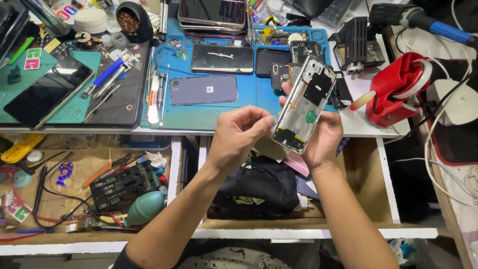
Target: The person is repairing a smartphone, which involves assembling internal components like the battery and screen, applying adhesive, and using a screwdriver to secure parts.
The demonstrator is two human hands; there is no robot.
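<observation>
Right hand (323,137): cradles opened phone chassis (304,102), tilted, above open drawer (368,179) at tabletop (361,127) front edge. Left hand (239,132): fingertips pinched at chassis lower corner. Step judged: fine work at that corner; calls for steady grip. Blue mat (249,94) behind

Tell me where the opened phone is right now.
Head view, centre-right: the opened phone is held up in the right hand, the left hand pinching its edge, over the blue mat's front edge.
</observation>
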